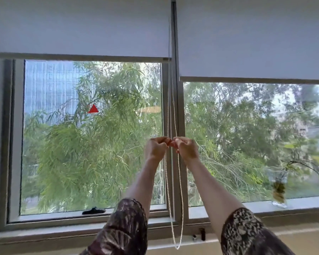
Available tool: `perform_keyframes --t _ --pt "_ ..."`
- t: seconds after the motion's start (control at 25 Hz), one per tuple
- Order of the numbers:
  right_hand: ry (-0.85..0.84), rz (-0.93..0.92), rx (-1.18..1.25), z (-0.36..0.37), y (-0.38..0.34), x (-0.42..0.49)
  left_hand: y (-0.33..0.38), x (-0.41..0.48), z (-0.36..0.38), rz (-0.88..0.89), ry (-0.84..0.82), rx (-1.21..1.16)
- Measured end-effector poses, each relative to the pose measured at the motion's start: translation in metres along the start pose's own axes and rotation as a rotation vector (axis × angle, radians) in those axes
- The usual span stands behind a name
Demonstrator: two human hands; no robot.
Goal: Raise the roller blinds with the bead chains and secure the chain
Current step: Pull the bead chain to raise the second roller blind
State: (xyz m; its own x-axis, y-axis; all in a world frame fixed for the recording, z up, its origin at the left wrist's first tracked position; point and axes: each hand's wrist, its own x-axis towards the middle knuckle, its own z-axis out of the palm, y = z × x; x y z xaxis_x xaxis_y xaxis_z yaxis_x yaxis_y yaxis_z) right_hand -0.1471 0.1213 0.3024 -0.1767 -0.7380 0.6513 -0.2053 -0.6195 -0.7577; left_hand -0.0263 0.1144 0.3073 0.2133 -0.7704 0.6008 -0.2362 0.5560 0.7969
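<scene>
Two pale roller blinds hang over a wide window. The left blind ends higher than the right blind. A white bead chain hangs in a long loop along the centre mullion, its bottom near the sill. My left hand and my right hand are raised side by side at mid-window, fingertips almost touching. Each hand pinches a strand of the chain. Both forearms wear dark patterned sleeves.
A glass vase with a leafy cutting stands on the sill at the right. A dark window handle lies at the left pane's bottom. A small dark chain clip sits on the frame below. A red triangle sticker marks the left pane.
</scene>
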Motion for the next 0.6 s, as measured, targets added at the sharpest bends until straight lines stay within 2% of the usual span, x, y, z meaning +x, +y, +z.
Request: perform_keyframes --t 0.16,0.32,0.48,0.6 --pt "0.026 -0.082 -0.022 0.014 -0.033 0.024 -0.022 -0.009 -0.006 -0.061 -0.048 -0.089" --pt "0.09 -0.03 0.045 0.035 -0.05 0.033 -0.026 -0.013 -0.01 -0.09 -0.073 -0.042" --pt "0.159 -0.059 0.001 0.044 -0.047 0.036 -0.018 -0.008 -0.014 -0.051 -0.145 -0.058" --pt "0.15 -0.081 -0.025 0.043 -0.05 0.035 -0.007 0.0 -0.028 -0.006 -0.273 0.005"
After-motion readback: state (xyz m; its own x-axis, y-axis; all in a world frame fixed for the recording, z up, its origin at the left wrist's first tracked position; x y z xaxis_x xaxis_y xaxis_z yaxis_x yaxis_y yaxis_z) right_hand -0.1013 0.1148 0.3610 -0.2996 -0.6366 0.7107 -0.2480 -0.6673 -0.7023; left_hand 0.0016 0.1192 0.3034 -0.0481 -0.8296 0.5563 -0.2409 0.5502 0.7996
